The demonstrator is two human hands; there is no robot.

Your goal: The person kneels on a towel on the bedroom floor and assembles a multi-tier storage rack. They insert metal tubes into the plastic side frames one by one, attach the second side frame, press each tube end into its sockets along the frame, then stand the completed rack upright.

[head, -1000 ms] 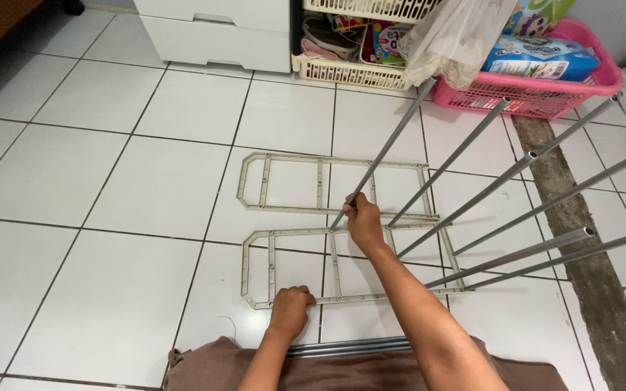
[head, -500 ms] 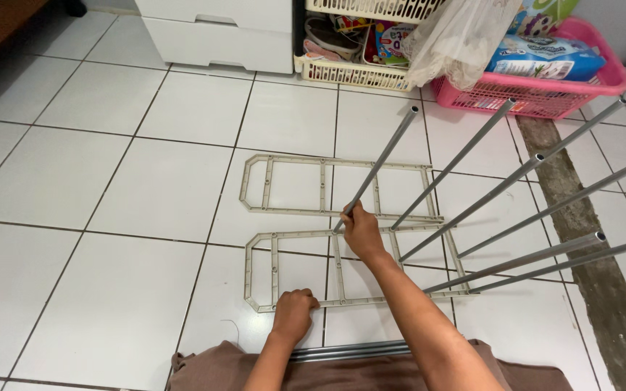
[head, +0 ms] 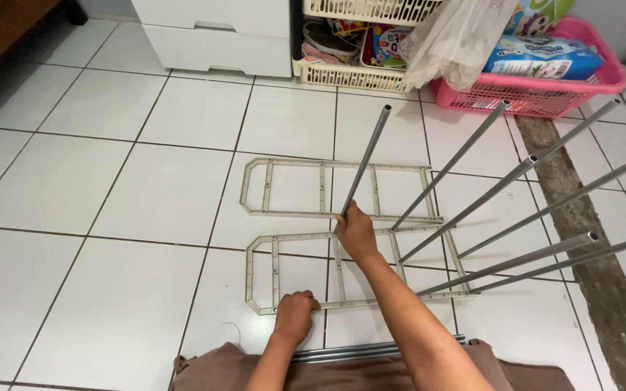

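Two flat beige plastic rack frames lie on the white tiled floor, a far frame (head: 338, 187) and a near frame (head: 306, 271). Several grey metal tubes (head: 516, 177) stand slanted up out of the near frame's right half. My right hand (head: 356, 230) grips the base of one more metal tube (head: 365, 163) at the near frame's far rail. My left hand (head: 296, 316) presses with closed fingers on the near frame's front rail. Spare metal tubes (head: 371, 350) lie across my lap on brown cloth.
A white drawer cabinet (head: 215, 32) stands at the back. Beside it are cream baskets (head: 349, 72) with packets, a white plastic bag (head: 458, 43) and a pink basket (head: 537, 90). A dark grey strip (head: 595, 275) runs along the floor on the right.
The view has shifted slightly. My right hand stays on the tube's base at the frame's far rail, and my left hand stays on the front rail.
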